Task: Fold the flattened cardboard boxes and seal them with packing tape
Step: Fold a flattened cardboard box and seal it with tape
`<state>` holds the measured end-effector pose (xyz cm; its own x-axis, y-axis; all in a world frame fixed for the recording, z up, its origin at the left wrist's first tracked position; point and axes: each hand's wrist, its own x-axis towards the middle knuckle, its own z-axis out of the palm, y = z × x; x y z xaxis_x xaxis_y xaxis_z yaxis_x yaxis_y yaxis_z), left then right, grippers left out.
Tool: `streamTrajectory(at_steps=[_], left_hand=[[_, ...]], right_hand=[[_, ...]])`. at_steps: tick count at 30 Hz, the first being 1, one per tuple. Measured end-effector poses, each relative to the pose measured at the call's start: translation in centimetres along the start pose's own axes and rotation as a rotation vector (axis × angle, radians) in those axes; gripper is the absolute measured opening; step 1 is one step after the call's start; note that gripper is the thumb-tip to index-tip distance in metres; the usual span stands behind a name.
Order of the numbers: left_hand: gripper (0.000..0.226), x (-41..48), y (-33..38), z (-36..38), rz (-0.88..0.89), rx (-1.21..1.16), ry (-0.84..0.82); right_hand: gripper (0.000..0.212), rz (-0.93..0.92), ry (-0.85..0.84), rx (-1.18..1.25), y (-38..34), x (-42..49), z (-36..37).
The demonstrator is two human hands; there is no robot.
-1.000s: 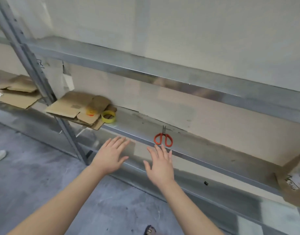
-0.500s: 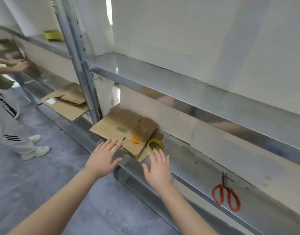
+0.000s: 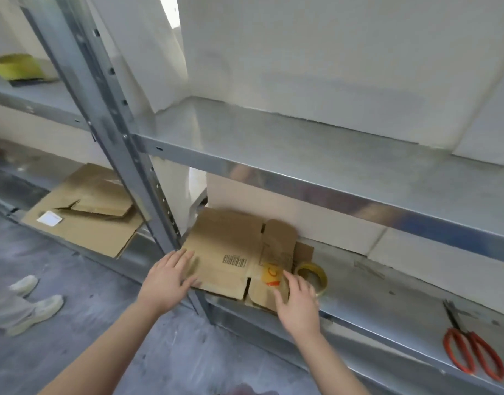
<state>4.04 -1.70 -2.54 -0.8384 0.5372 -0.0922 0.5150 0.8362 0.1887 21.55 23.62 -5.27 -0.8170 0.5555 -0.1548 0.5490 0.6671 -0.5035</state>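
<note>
A flat cardboard box is laid on the lower shelf of a metal rack, just beside the post. More cardboard is seen under it, but how many sheets cannot be told. A tape roll is laid just beside the box, at its 3 o'clock. Red-handled scissors are laid well apart on the same shelf, at 4 o'clock of the roll. The upper shelf is seen at 12 o'clock of the box.

The left hand is held open, with straight fingers laid on the box's corner at 8 o'clock. The right hand is also held open, with fingers spread over the box's flap at 4 o'clock. Whether the flap is touched cannot be told. Part of the tape roll is hidden by this hand.

A second flat cardboard is seen at 9 o'clock, past the post. A yellow thing at 10 o'clock is blurred and cut off. Two shoes of another person are seen on the floor, and the legs above them are cut off at the left edge.
</note>
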Motion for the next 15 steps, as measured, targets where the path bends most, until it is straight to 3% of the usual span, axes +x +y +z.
streamTrajectory(at_steps=[8, 15], left_hand=[[0.064, 4.4, -3.9, 0.9, -0.137, -0.396, -0.182], [0.059, 5.5, -4.6, 1.8, -0.175, -0.661, -0.149]], right_hand=[[0.06, 0.315, 0.123, 0.076, -3.0, 1.2, 2.1], [0.058, 0.428, 0.148, 0.25, -4.1, 1.9, 2.1]])
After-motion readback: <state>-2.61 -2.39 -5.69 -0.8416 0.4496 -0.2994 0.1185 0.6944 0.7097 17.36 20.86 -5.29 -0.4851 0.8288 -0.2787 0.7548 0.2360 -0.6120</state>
